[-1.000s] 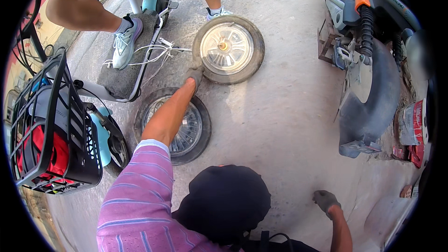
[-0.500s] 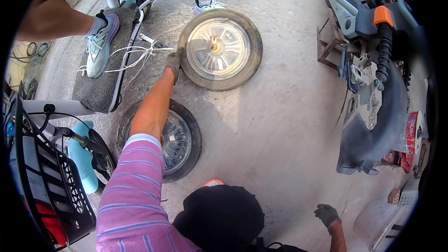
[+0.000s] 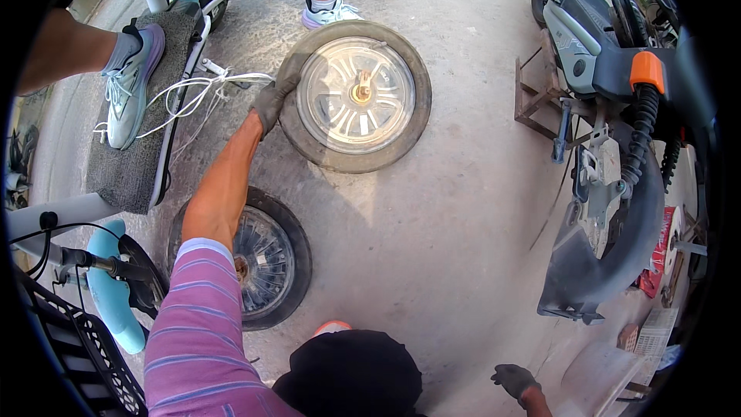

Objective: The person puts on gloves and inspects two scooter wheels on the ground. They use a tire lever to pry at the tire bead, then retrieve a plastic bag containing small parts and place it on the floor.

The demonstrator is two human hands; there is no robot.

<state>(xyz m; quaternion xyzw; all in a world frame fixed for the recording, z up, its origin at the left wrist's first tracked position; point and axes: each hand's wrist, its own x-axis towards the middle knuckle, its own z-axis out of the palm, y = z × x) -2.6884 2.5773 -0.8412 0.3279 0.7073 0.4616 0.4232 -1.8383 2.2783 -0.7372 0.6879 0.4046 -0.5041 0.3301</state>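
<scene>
My left hand, in a dark glove, grips the left edge of the tyre of a scooter wheel. This wheel has a pale, dusty hub with spokes and a brass-coloured axle in the middle; it looks tilted or lying over the concrete, I cannot tell which. A bundle of white cables runs from beside my left hand toward a standing scooter. Under my left forearm lies a second, darker wheel, partly hidden by the arm. My right hand, also gloved, hangs at the lower right with loosely bent fingers and nothing in it.
At left stands a white and blue scooter with a grey footboard and a black basket. Another person's shoe rests on the board, the other shoe on the ground. A dark scooter on a metal stand lines the right.
My view has shifted, so the wheels and left scooter sit lower in it. My left hand stays on the tyre of the pale wheel. My right hand has moved slightly leftward in view.
</scene>
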